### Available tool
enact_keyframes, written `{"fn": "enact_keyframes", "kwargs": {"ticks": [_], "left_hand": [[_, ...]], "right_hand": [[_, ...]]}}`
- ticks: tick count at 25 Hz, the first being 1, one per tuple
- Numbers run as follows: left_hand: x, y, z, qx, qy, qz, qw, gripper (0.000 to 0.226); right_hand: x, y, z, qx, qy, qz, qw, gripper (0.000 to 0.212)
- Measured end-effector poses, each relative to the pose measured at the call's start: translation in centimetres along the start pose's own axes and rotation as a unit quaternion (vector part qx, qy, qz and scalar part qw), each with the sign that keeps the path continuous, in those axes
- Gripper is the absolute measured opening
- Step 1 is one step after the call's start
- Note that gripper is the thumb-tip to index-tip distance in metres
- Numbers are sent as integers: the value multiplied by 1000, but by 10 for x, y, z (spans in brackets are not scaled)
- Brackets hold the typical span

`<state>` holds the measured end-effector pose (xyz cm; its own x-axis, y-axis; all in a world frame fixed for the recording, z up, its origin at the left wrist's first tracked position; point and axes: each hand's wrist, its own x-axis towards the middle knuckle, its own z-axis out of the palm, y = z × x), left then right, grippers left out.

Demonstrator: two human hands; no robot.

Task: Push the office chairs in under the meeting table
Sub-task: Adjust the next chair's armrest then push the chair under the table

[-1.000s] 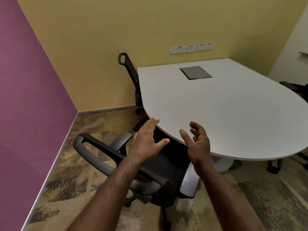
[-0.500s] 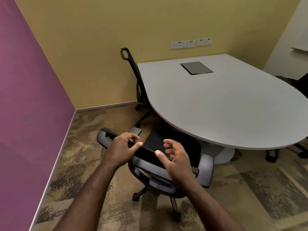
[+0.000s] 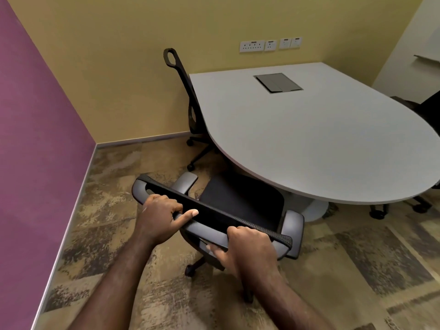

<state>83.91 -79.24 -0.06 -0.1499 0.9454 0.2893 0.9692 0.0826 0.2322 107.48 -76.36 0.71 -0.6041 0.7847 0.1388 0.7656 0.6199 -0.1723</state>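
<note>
A black office chair (image 3: 240,201) with grey armrests stands in front of me, its seat partly under the rounded edge of the white meeting table (image 3: 309,139). My left hand (image 3: 162,216) grips the top rail of its backrest near the left end. My right hand (image 3: 247,248) grips the same rail towards the right end. A second black chair (image 3: 188,96) stands tucked against the table's left side by the yellow wall. Part of a third dark chair (image 3: 426,108) shows at the table's far right.
A purple wall (image 3: 35,163) runs along the left and a yellow wall behind. The table's grey pedestal base (image 3: 314,210) stands beyond the near chair. Chair castors (image 3: 378,214) show under the table's right side. Patterned carpet covers the floor.
Both hands came down from above the table edge and closed on the near chair's backrest rail. The view has pulled back from the table.
</note>
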Motion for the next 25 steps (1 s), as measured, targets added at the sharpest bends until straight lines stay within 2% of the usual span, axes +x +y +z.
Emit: {"fn": "enact_keyframes", "kwargs": {"ticks": [3, 5, 10, 19, 25], "left_hand": [[7, -4, -2, 7, 8, 54, 998, 68], [13, -2, -1, 15, 18, 69, 997, 70], [33, 1, 9, 24, 25, 72, 997, 70], [103, 11, 43, 42, 33, 100, 994, 72], [159, 11, 62, 18, 30, 117, 992, 72]], "right_hand": [[6, 4, -3, -3, -49, 32, 998, 26], [8, 7, -6, -3, -60, 55, 997, 22], [21, 15, -8, 7, -62, 100, 993, 24], [72, 67, -12, 4, -57, 116, 992, 20], [114, 97, -11, 8, -62, 139, 988, 24]]}}
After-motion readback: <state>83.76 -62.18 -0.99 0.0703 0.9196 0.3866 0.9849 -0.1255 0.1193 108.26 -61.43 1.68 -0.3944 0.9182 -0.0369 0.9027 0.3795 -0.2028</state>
